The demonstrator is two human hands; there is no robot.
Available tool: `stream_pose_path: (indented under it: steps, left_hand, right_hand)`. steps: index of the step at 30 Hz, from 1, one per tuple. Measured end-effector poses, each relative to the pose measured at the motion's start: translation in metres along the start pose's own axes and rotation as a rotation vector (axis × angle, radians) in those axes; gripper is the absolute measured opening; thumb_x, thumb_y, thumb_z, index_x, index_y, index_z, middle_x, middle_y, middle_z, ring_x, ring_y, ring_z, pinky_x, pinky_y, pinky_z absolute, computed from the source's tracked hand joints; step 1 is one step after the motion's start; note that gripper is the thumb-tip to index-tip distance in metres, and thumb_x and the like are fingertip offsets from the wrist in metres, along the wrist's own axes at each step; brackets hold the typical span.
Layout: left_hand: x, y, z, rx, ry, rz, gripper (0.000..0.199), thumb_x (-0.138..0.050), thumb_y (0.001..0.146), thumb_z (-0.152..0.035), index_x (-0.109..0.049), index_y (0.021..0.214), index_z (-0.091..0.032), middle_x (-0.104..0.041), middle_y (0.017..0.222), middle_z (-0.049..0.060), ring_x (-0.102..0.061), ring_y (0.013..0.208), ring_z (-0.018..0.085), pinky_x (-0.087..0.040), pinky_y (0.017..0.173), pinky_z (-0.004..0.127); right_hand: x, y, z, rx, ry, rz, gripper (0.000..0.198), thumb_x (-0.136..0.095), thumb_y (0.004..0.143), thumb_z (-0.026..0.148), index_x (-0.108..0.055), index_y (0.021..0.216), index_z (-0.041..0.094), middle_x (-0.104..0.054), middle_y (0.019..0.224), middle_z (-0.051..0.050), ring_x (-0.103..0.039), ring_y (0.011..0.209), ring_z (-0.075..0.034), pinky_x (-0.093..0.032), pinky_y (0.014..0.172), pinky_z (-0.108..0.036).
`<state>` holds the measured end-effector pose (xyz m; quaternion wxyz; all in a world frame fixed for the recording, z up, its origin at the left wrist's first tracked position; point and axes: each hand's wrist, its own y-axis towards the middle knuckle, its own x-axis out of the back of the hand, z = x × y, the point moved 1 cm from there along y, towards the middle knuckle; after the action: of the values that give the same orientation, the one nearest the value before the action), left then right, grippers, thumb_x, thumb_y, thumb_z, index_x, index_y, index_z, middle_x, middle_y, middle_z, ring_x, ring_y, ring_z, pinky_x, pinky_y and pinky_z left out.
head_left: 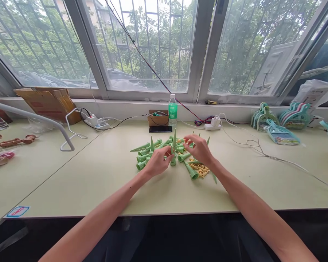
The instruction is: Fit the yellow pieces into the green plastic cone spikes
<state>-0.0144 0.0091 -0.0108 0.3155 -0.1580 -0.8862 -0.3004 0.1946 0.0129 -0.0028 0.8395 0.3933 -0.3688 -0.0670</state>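
My left hand [159,161] is closed round an upright green plastic spike [173,158] in the middle of the table. The spike tapers to a point, and a second pointed spike [175,138] rises just behind it. To the right, my right hand [199,148] hovers over the pile, its fingers curved and apart, with nothing visible in them. Left of centre lie several hollow green spikes [141,165] with ribbed, open ends. Another green spike [191,171] rests beside a heap of small yellow plastic pieces [202,169], partly under my right wrist.
Behind the pile are a black phone [160,129], a small cardboard box [157,119] and a green-labelled bottle [172,109]. White cables and a power strip [212,126] run along the back. Dustpan sets [282,133] stand right; a white metal bar [43,118] crosses the left.
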Motion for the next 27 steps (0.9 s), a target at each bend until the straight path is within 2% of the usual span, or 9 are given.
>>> stream_pose_path:
  steps: [4,8,16,19,23,27]
  left_hand:
    - [0.001,0.0,0.001,-0.002,-0.007,-0.025,0.006,-0.05,0.088,-0.023,-0.054,0.086,-0.019,-0.063,0.079,0.002,-0.06,0.071,0.013,-0.048,0.057,0.023]
    - [0.0,0.0,0.003,-0.012,-0.018,-0.012,0.008,-0.049,0.088,-0.023,-0.056,0.091,-0.019,-0.065,0.084,0.003,-0.061,0.073,0.014,-0.049,0.057,0.023]
    - [0.0,-0.001,0.001,-0.017,-0.029,0.034,0.013,-0.051,0.086,-0.023,-0.058,0.097,-0.019,-0.065,0.08,0.002,-0.062,0.071,0.014,-0.049,0.059,0.024]
    - [-0.001,-0.001,0.0,-0.009,-0.006,0.057,0.007,-0.052,0.085,-0.023,-0.057,0.089,-0.02,-0.063,0.077,0.001,-0.06,0.069,0.014,-0.047,0.058,0.025]
    - [-0.002,-0.001,0.0,0.001,0.058,0.086,0.007,-0.052,0.085,-0.024,-0.057,0.083,-0.02,-0.06,0.072,0.001,-0.054,0.064,0.015,-0.045,0.058,0.028]
    - [-0.002,-0.002,0.001,-0.008,0.046,0.087,0.008,-0.052,0.085,-0.026,-0.056,0.08,-0.02,-0.059,0.071,0.001,-0.051,0.062,0.015,-0.043,0.058,0.028]
  right_hand:
    - [-0.004,-0.002,0.01,0.05,0.04,-0.073,0.01,-0.058,0.088,0.021,-0.062,0.097,0.02,-0.064,0.095,-0.005,-0.065,0.073,-0.014,-0.051,0.058,-0.024]
    - [-0.009,-0.003,0.017,0.098,0.074,-0.105,0.011,-0.057,0.088,0.018,-0.062,0.097,0.022,-0.064,0.097,-0.005,-0.063,0.075,-0.014,-0.054,0.062,-0.026]
    - [-0.009,-0.004,0.024,0.19,0.136,-0.067,0.016,-0.061,0.087,0.018,-0.061,0.102,0.024,-0.061,0.102,-0.005,-0.06,0.076,-0.013,-0.055,0.069,-0.028]
    - [-0.01,-0.005,0.023,0.171,0.152,-0.043,0.015,-0.059,0.089,0.02,-0.061,0.103,0.024,-0.061,0.104,-0.005,-0.06,0.076,-0.013,-0.056,0.07,-0.028]
    - [-0.013,-0.007,0.022,0.067,0.15,-0.019,0.016,-0.058,0.091,0.026,-0.059,0.107,0.024,-0.066,0.102,-0.005,-0.063,0.076,-0.015,-0.056,0.073,-0.03]
    - [-0.013,-0.008,0.023,0.028,0.173,-0.033,0.021,-0.055,0.092,0.028,-0.057,0.113,0.024,-0.069,0.1,-0.005,-0.067,0.085,-0.018,-0.056,0.076,-0.032]
